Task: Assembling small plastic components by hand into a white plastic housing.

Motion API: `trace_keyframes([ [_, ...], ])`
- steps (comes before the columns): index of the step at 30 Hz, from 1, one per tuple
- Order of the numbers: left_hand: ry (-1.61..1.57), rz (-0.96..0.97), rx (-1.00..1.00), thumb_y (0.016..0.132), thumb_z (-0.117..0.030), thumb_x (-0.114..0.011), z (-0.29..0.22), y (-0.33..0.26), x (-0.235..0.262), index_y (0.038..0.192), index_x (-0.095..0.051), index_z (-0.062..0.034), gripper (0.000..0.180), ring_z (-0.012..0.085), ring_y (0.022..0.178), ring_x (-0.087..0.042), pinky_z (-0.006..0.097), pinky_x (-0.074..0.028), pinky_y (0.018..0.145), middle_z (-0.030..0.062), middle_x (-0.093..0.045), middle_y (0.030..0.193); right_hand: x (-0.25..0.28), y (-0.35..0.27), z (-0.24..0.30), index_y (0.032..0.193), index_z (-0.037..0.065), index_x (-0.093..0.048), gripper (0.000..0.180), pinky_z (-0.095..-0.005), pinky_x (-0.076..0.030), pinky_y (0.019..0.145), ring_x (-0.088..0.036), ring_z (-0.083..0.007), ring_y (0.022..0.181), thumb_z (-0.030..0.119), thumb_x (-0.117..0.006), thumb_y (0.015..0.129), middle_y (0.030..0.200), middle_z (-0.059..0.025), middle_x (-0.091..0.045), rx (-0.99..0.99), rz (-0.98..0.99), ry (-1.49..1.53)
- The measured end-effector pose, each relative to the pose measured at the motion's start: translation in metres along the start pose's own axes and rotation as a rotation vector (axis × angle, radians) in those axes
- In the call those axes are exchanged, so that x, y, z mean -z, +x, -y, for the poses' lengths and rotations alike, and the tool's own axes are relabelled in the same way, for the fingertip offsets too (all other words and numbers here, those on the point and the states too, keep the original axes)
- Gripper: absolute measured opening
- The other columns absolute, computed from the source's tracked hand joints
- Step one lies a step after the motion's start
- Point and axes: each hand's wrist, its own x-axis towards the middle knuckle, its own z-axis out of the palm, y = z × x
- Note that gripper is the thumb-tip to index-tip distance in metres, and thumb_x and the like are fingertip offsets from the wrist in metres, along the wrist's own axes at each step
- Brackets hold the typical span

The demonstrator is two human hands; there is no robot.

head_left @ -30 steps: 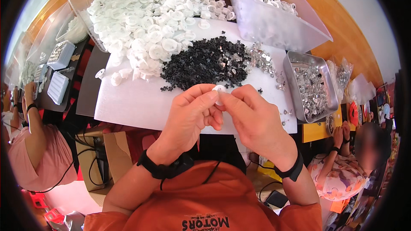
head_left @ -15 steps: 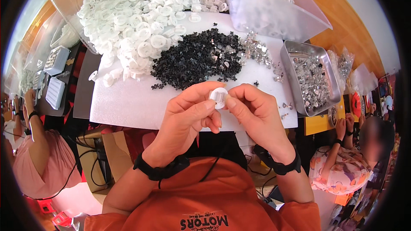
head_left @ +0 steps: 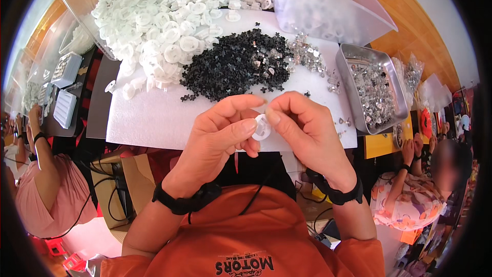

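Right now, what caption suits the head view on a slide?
A round white part between the left hand and right hand, in front of heaped black pieces.

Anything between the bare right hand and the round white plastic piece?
Nothing visible: bare right hand has its thumb at the edge of the round white plastic piece held by the left hand.

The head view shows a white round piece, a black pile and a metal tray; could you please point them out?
White round piece [head_left: 263, 129], head view, on its disc.
Black pile [head_left: 225, 66], head view, on its middle.
Metal tray [head_left: 350, 88], head view, on its left wall.
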Motion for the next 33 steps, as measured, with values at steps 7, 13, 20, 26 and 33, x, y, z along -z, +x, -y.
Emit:
trace_keyframes([
  [7,0.298,-0.101,-0.243,0.086,0.0,-0.06,0.009,-0.004,0.0,0.123,-0.054,-0.0006,0.037,0.0145,0.089,-0.059,0.027,-0.051,0.08,0.0074,-0.053,0.106,-0.002,-0.01,0.003,0.085,-0.002,-0.059,0.028,-0.0205,-0.037,0.052,-0.042,-0.003,0.061,0.026,-0.06,0.092,0.066,0.0009,-0.054,-0.186,0.013,-0.036],
  [13,0.802,-0.167,-0.585,0.082,0.003,-0.061,0.014,-0.008,-0.005,0.12,-0.057,-0.0032,0.039,0.0158,0.094,-0.055,0.027,-0.049,0.081,0.0097,-0.05,0.11,-0.014,-0.007,0.001,0.086,-0.003,-0.06,0.035,-0.0198,-0.038,0.051,-0.043,-0.0025,0.061,0.032,-0.059,0.092,0.069,0.0018,-0.055,-0.302,0.074,0.299],
  [20,0.919,-0.183,-0.639,0.079,0.006,-0.062,0.014,-0.007,-0.003,0.118,-0.06,-0.0053,0.04,0.018,0.094,-0.056,0.027,-0.048,0.081,0.0097,-0.052,0.108,-0.021,-0.006,0.004,0.099,-0.003,-0.059,0.034,-0.0187,-0.042,0.049,-0.052,-0.004,0.061,0.031,-0.059,0.092,0.077,0.0003,-0.058,-0.253,0.057,0.344],
  [26,0.899,-0.161,-0.653,0.079,0.008,-0.061,0.017,-0.005,-0.007,0.116,-0.06,-0.0045,0.039,0.0179,0.096,-0.056,0.027,-0.047,0.082,0.0104,-0.056,0.111,-0.021,-0.007,0.005,0.103,0.0,-0.059,0.027,-0.0163,-0.043,0.053,-0.056,-0.004,0.066,0.024,-0.061,0.091,0.08,-0.0006,-0.06,-0.241,-0.025,0.41],
  [33,0.607,-0.135,-0.468,0.091,-0.003,-0.054,0.015,-0.009,-0.004,0.116,-0.058,-0.0005,0.026,0.0122,0.098,-0.053,0.024,-0.042,0.085,0.0067,-0.057,0.111,-0.021,-0.008,-0.007,0.101,0.001,-0.056,0.02,-0.0186,-0.043,0.054,-0.051,-0.0037,0.064,0.012,-0.066,0.086,0.078,0.0014,-0.055,-0.137,-0.065,0.297],
])
